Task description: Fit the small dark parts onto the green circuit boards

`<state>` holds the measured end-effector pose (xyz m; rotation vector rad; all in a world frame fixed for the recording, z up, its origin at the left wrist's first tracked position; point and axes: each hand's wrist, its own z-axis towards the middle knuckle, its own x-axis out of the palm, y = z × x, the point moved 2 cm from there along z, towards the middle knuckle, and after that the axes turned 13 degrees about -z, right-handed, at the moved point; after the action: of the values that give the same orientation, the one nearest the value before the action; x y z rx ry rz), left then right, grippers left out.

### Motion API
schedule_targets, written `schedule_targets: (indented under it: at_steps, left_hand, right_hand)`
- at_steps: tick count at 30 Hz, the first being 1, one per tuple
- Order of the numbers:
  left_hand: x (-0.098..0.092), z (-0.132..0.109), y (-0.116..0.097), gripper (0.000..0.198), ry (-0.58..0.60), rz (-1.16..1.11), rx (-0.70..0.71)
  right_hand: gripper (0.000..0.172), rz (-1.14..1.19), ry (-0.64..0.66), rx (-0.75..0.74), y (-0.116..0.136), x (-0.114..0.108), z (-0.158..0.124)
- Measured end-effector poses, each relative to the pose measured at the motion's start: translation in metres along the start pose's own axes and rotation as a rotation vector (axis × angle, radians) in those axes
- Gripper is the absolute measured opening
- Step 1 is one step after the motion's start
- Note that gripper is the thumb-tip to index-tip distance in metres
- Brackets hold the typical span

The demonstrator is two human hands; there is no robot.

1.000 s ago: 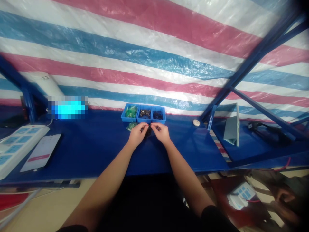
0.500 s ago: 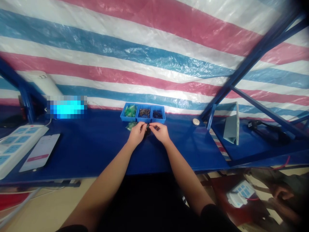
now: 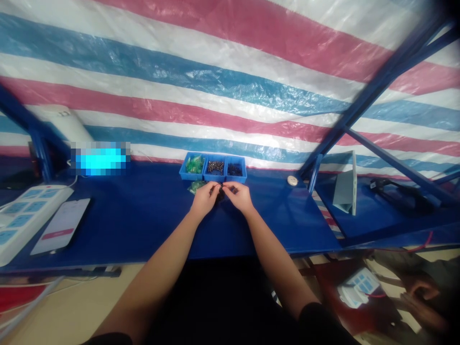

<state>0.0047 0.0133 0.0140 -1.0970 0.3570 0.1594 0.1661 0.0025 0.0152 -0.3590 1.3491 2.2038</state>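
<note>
From the left, we see the left bin (image 3: 189,177) with a green pile (image 3: 194,188) just on its near side, on the blue table (image 3: 154,215). The left hand (image 3: 204,199) is right beside that pile, so a bump could push the green bits about. Its thumb and finger are pinched narrow, on what looks like a small dark part (image 3: 221,188). The middle bin (image 3: 214,178) is just past the fingertips — if the hands jerk up, they could knock it.

The part is between the two hands, on the near side of the bins. It is tiny, so a loose pinch or a hard pull could make it slip and fall. The right bin (image 3: 237,180) is close too. The right hand (image 3: 239,197) is pinched narrow and seems to hold the part's other side, but we can't tell how well.

Next to half a second ago, we find little new. The left hand is in nearly the same spot. The part may have turned a bit — it is too small to be sure. The bins and the right hand stay put.
</note>
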Motion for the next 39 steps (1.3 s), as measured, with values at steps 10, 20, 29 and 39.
schedule_targets:
  at_steps: [10, 20, 29, 39]
  left_hand:
    - [0.001, -0.0001, 0.0009, 0.027, -0.021, -0.016, 0.042]
    - [0.0029, -0.0009, -0.0005, 0.028, -0.01, -0.091, 0.11]
    - [0.0035, 0.0001, -0.0011, 0.03, 0.034, -0.004, 0.283]
    - [0.0015, 0.0026, 0.0025, 0.026, -0.023, 0.014, 0.297]
  right_hand:
    - [0.023, -0.016, -0.022, 0.017, 0.002, -0.0034, 0.0001]
    - [0.023, -0.005, 0.021, -0.015, 0.0046, -0.0034, -0.001]
    - [0.027, 0.145, 0.073, 0.061, 0.0011, -0.0015, 0.0007]
    - [0.032, 0.142, 0.057, 0.118, 0.0048, -0.004, 0.0018]
